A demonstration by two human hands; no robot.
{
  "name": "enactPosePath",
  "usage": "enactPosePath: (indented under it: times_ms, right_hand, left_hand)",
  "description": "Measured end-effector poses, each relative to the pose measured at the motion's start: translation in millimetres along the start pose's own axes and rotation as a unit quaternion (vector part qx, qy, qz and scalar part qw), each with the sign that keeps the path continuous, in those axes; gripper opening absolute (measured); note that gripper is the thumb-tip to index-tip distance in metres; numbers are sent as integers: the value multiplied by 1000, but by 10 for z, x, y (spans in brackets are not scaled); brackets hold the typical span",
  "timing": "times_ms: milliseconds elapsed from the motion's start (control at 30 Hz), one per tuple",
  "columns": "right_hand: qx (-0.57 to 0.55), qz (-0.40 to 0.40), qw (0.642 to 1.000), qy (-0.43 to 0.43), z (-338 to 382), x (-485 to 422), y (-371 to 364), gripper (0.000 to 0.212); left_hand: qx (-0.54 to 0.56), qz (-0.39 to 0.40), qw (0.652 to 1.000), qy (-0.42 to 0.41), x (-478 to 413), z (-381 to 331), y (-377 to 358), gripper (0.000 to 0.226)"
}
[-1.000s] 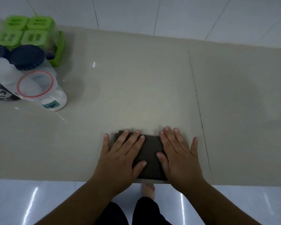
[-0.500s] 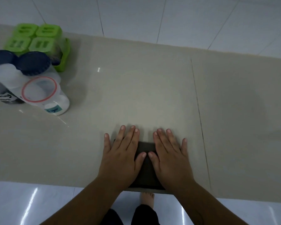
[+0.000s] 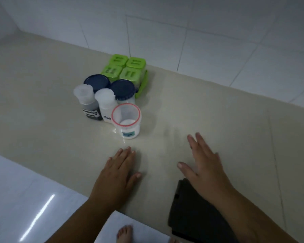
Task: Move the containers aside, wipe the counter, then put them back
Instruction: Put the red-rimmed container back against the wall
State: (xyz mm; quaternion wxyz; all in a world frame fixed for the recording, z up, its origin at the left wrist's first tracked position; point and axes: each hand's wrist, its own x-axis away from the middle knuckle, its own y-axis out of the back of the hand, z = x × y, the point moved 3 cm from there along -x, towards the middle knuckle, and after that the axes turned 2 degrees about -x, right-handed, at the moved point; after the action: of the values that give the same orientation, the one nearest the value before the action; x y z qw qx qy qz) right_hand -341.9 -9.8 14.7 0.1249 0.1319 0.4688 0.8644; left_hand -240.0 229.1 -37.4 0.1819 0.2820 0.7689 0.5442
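Head view, looking down on a beige counter (image 3: 209, 106) that meets a white tiled wall (image 3: 218, 41) at the back. The left hand (image 3: 118, 171) lies palm down on the counter near its front edge, fingers straight and close together, thumb out to the side, holding nothing. The right hand (image 3: 205, 163) is also spread flat with fingers extended and slightly blurred; whether the palm touches the surface cannot be told. It grips nothing. A folded dark cloth (image 3: 191, 213) lies at the front edge of the counter, under the right wrist and forearm — the hand itself reaches out past the cloth.

The containers stand grouped together toward the back left of the counter, well apart from the cloth. Nearest the hands is a clear jar with a red rim (image 3: 127, 122), upright, holding a white substance and bearing a small teal label; it stands just beyond the left fingertips without touching them. Behind it are two white-capped bottles — one dark (image 3: 88, 104), one white (image 3: 105, 106) with a label reading "Salt". Behind these stand two jars with dark blue lids (image 3: 123, 89). At the rear, close to the wall, sits a green rack of four square-lidded boxes (image 3: 125, 69).

Below the counter edge a glossy white floor (image 3: 25, 199) and a bare foot (image 3: 125, 234) are visible.
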Motion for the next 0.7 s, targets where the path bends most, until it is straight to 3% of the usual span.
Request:
enactPosePath:
  times_ms: [100,233,367,567,700]
  right_hand:
    - [-91,5,990,109,626,-626,-233,86]
    - [-158,10,977,142,1040,-1187,-562,99]
    - [-223,-40,962,154,1037,-1333,-819,85]
    - [-324,-138,932,83,599,-1238,-565,71]
    - [-286,-235,928,35,-126,-1108,184,71]
  left_hand:
    - [32,-46,996,74,-83,288,133,65]
    - [16,-56,995,84,-146,425,101,62]
    - [6,-44,996,73,-142,490,58,59]
    - [58,-64,992,93,-229,233,87,60]
    - [93,-49,994,24,-608,-524,-92,58]
